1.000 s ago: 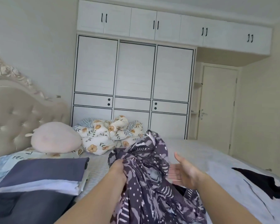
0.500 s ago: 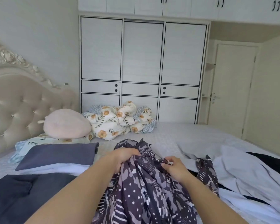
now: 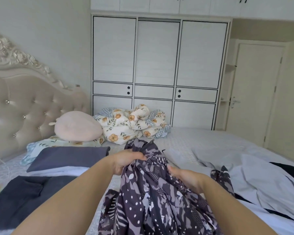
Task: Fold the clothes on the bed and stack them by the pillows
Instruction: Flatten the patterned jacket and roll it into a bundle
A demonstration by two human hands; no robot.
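- Patterned garment (image 3: 153,197): dark purple-grey, printed with dots, stripes and blotches, bunched up and held above the bed (image 3: 185,143) in the centre foreground.
- Left hand (image 3: 126,161): fingers curled round a gathered wad near the garment's top, clamped on it. A tuft of fabric sticks up above the fist.
- Right hand (image 3: 185,178): lower and to the right, fingers wrapped into the cloth, gripping it too. Fingertips are partly buried in folds.
- Rest of the garment hangs down between both forearms to the bottom edge of the view; a loose flap of it lies to the right on the sheet.
- Folded stack (image 3: 66,156) at left by the pillows: a blue-grey folded piece on top, a white layer under it.
- Dark navy garment (image 3: 24,199) lies flat in front of that stack, near the left forearm.
- Pink round cushion (image 3: 77,126) sits on a floral pillow (image 3: 46,143) against the tufted headboard (image 3: 24,109).
- Floral duvet (image 3: 131,124) is bundled at the far side of the bed, just beside the cushion.
- Pale grey garment (image 3: 241,168) is spread rumpled on the right; a black item (image 3: 290,170) lies beyond it at the right edge.
- White wardrobe (image 3: 158,65) stands behind the bed, a closed door (image 3: 255,92) to its right.
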